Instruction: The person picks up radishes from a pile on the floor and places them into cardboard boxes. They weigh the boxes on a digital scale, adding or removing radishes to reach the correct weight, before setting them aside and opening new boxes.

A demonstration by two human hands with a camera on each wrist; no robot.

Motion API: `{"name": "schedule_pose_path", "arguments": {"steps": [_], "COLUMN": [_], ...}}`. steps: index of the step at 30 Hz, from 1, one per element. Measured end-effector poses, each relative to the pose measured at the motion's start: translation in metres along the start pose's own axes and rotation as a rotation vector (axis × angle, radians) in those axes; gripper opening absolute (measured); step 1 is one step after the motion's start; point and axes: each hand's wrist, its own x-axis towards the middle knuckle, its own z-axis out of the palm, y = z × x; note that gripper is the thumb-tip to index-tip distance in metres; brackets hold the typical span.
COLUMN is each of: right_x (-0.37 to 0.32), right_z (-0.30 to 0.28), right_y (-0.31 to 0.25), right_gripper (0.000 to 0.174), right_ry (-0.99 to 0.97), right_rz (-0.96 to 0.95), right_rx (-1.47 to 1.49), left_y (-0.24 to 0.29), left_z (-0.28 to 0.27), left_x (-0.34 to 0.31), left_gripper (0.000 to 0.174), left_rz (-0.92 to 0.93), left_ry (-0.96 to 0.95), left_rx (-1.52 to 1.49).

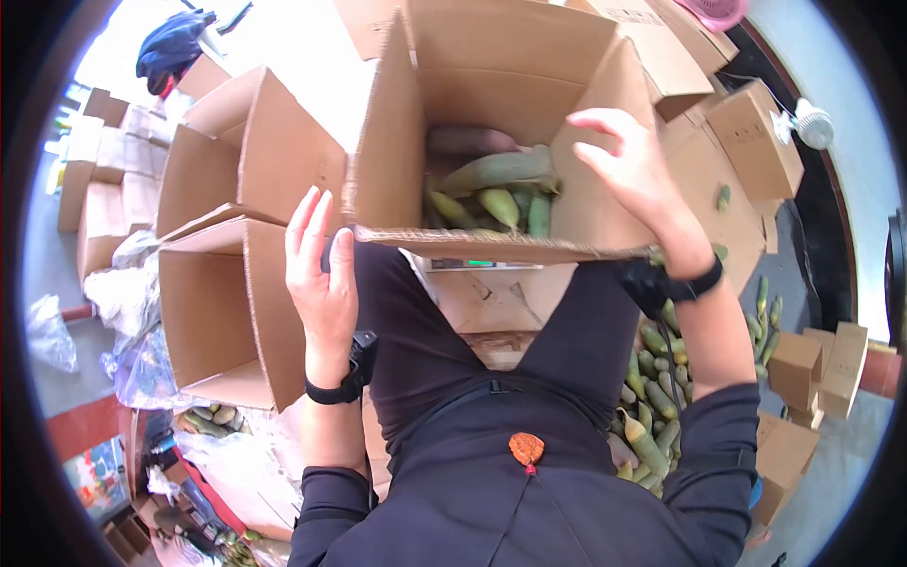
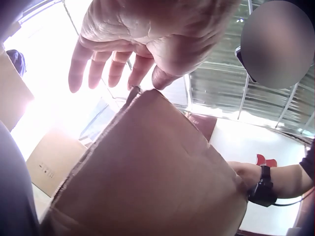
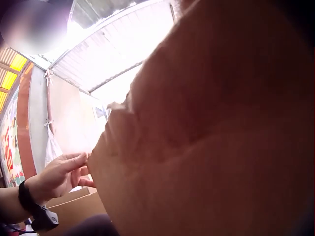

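In the head view, a person sits with an open cardboard carton [image 1: 510, 90] above and between the knees, elongated green vegetables [image 1: 496, 175] and a darker, reddish one [image 1: 468, 142] lying inside at its bottom. From my distant post I see the left hand [image 1: 321, 274] open, fingers extended, at the near left corner; the right hand [image 1: 633, 165] spreads thumb and forefinger widely at the right wall, with nothing visible between them. More green vegetables [image 1: 657, 378] lie heaped beside the person's leg, while other open cartons [image 1: 293, 142] stand to the left. In the left wrist view, I see the left fingers hang nearly straight above the carton's corner, the thumb close to it; I cannot tell whether they touch. The right hand appears across the carton, at its edge, its fingertips hidden. In the right wrist view, a carton panel [image 3: 211, 147] fills most of the frame, and the left hand's thumb and fingers are beside its edge; a firm pinch cannot be confirmed. I judge the step in hand to be steadying or adjusting the part-filled carton. Moving it calls for secure contact on both sides and level support beneath the load; adjusting it calls for light, even pressure.
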Motion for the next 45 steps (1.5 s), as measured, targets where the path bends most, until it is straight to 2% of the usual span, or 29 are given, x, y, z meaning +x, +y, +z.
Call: {"name": "schedule_pose_path", "arguments": {"steps": [2, 4, 5, 6, 7, 8, 9, 10, 13, 15, 19, 21, 25, 27, 28, 30, 32, 34, 36, 37, 38, 40, 41, 45], "right_x": [-0.015, -0.031, -0.038, -0.047, -0.055, -0.061, -0.066, -0.072, -0.090, -0.100, -0.111, -0.113, -0.108, -0.106, -0.102, -0.100, -0.098, -0.095, -0.090, -0.088, -0.086, -0.083, -0.083, -0.082], "right_z": [-0.009, -0.022, -0.029, -0.035, -0.040, -0.043, -0.046, -0.048, -0.048, -0.044, -0.034, -0.032, -0.028, -0.026, -0.023, -0.023, -0.019, -0.017, -0.011, -0.011, -0.010, -0.008, -0.008, -0.007], "right_y": [-0.004, -0.011, -0.013, -0.012, -0.011, -0.010, -0.008, -0.002, 0.020, 0.029, 0.043, 0.044, 0.036, 0.032, 0.030, 0.030, 0.027, 0.035, 0.032, 0.029, 0.025, 0.016, 0.019, 0.014], "right_gripper": [0.028, 0.025, 0.022, 0.019, 0.019, 0.018, 0.017, 0.017, 0.022, 0.022, 0.023, 0.023, 0.023, 0.023, 0.023, 0.024, 0.025, 0.027, 0.031, 0.035, 0.035, 0.041, 0.045, 0.047], "right_ry": [0.108, 0.162, 0.237, 0.311, 0.304, 0.406, 0.506, 0.500, 0.588, 0.587, 0.576, 0.576, 0.587, 0.596, 0.604, 0.593, 0.566, 0.517, 0.487, 0.472, 0.469, 0.398, 0.390, 0.360], "right_rz": [-0.068, -0.113, -0.073, -0.027, -0.018, 0.008, 0.034, 0.038, 0.219, 0.249, 0.275, 0.278, 0.278, 0.295, 0.306, 0.305, 0.316, 0.302, 0.268, 0.249, 0.236, 0.273, 0.279, 0.293], "right_rx": [-0.020, -0.115, -0.081, -0.051, -0.056, 0.040, 0.137, 0.138, 0.268, 0.297, 0.388, 0.395, 0.406, 0.402, 0.402, 0.442, 0.476, 0.504, 0.513, 0.501, 0.505, 0.456, 0.455, 0.457], "left_y": [-0.011, -0.019, -0.031, -0.040, -0.046, -0.052, -0.057, -0.061, -0.083, -0.089, -0.113, -0.115, -0.122, -0.123, -0.127, -0.133, -0.127, -0.125, -0.133, -0.132, -0.137, -0.140, -0.137, -0.152], "left_z": [-0.019, -0.035, -0.046, -0.054, -0.062, -0.072, -0.082, -0.092, -0.114, -0.123, -0.135, -0.137, -0.140, -0.137, -0.136, -0.136, -0.133, -0.128, -0.126, -0.122, -0.121, -0.119, -0.118, -0.128], "left_x": [-0.007, -0.016, -0.022, -0.028, -0.034, -0.039, -0.043, -0.047, -0.064, -0.073, -0.095, -0.102, -0.111, -0.112, -0.112, -0.111, -0.104, -0.098, -0.090, -0.080, -0.073, -0.056, -0.049, -0.034], "left_gripper": [0.034, 0.035, 0.035, 0.035, 0.035, 0.035, 0.035, 0.035, 0.037, 0.039, 0.041, 0.045, 0.050, 0.053, 0.053, 0.057, 0.061, 0.060, 0.060, 0.047, 0.047, 0.033, 0.022, 0.024], "left_rz": [0.016, -0.099, -0.112, -0.119, -0.167, -0.214, -0.241, -0.267, -0.272, -0.288, -0.303, -0.409, -0.497, -0.635, -0.633, -0.743, -0.795, -0.770, -0.613, -0.493, -0.492, -0.663, -0.557, -0.566], "left_ry": [0.029, 0.071, 0.090, 0.140, 0.174, 0.212, 0.223, 0.234, 0.234, 0.203, 0.171, 0.163, 0.135, 0.070, 0.082, 0.083, 0.047, 0.013, -0.060, -0.057, -0.043, -0.213, -0.172, -0.186], "left_rx": [0.048, 0.094, 0.147, 0.112, 0.081, 0.053, 0.134, 0.215, 0.400, 0.544, 0.560, 0.540, 0.517, 0.461, 0.463, 0.186, 0.063, 0.027, 0.273, 0.272, 0.272, 0.348, 0.446, 0.529]}}
